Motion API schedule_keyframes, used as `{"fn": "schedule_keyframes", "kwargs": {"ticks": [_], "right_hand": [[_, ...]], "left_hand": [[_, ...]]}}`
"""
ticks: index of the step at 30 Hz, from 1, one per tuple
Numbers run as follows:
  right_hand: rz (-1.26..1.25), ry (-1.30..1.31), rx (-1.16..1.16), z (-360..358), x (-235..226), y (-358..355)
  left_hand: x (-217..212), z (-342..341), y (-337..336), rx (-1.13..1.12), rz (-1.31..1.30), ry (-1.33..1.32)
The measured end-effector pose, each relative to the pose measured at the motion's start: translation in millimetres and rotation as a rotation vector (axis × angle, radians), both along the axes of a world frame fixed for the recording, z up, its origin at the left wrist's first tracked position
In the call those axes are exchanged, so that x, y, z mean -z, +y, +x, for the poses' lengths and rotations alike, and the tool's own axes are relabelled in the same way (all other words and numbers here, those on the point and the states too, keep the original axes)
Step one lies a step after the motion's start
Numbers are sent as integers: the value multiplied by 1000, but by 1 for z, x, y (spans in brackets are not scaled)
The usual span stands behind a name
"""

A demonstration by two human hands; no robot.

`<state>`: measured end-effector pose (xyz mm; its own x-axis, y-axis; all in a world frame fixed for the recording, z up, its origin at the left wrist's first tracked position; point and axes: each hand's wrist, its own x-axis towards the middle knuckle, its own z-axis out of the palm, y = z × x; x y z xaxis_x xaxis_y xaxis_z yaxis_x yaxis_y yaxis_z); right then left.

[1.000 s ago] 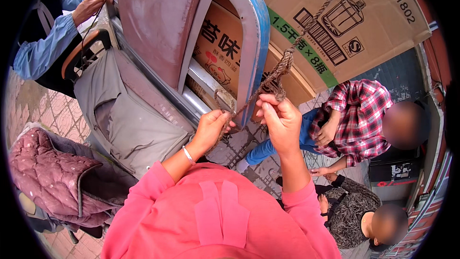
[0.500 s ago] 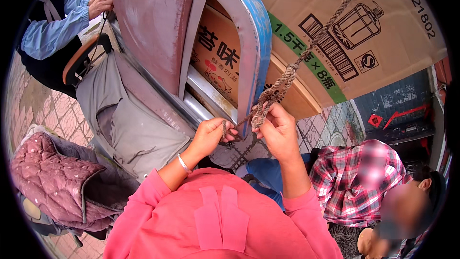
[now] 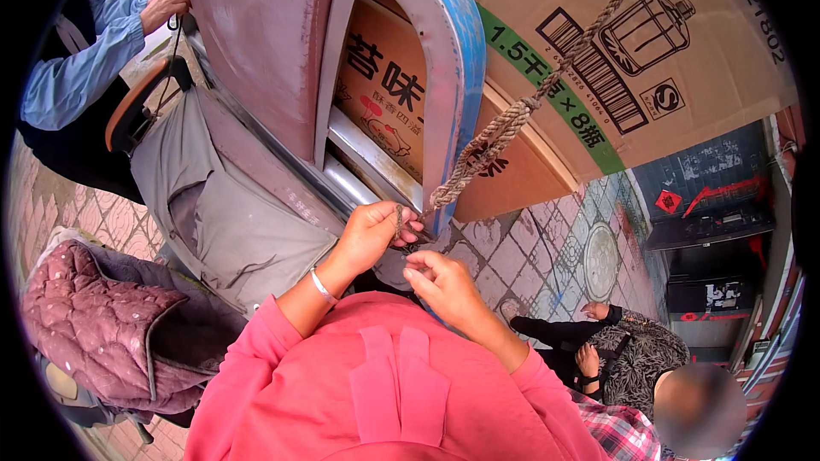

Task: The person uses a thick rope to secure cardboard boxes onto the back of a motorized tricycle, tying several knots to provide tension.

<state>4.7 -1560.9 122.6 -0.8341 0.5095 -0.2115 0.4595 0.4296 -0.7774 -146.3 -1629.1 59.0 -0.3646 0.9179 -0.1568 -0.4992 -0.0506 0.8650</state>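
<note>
A thick brown rope (image 3: pixel 495 138) slants down across the large carton to a doubled, twisted bundle beside the curved blue-and-grey metal frame (image 3: pixel 461 60). My left hand (image 3: pixel 371 235) is closed on a thin end of this rope, just below the frame's lower corner. Close by, lower and to the right, my right hand (image 3: pixel 446 283) is off the thick bundle. Its thumb and fingers are bent together, and whatever lies between them is hidden.
Behind the rope stands a big cardboard carton (image 3: pixel 683 111); another box (image 3: pixel 376 60) shows through the frame. Left are a brown padded panel (image 3: pixel 256 43), a grey cloth (image 3: pixel 222 196) and a quilted maroon cover (image 3: pixel 94 316). A blue-sleeved person (image 3: pixel 85 68) stands far left, others lower right.
My right hand has let go of the thick rope bundle and dropped down toward my left hand. The plaid-shirted person has shifted lower, and another person in dark patterned clothes now shows.
</note>
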Motion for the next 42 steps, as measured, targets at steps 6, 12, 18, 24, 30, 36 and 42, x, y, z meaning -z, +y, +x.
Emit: {"fn": "schedule_keyframes", "kwargs": {"ticks": [6, 12, 18, 24, 30, 36, 42], "right_hand": [[15, 24, -67, -29, 57, -8], [317, 61, -307, -8, -33, -14], [577, 420, -235, -58, -81, 24], [725, 678, 56, -60, -58, 25], [705, 681, 168, -70, -56, 29], [539, 693, 324, -75, -62, 20], [534, 601, 236, -71, -66, 27]], "left_hand": [[2, 9, 0, -110, 64, 1], [11, 6, 4, -133, 92, -31], [6, 11, 6, -137, 173, -79], [8, 11, 8, -119, 130, 74], [5, 9, 3, -132, 150, 31], [3, 10, 1, -120, 146, 50], [7, 10, 2, -119, 133, 53]]}}
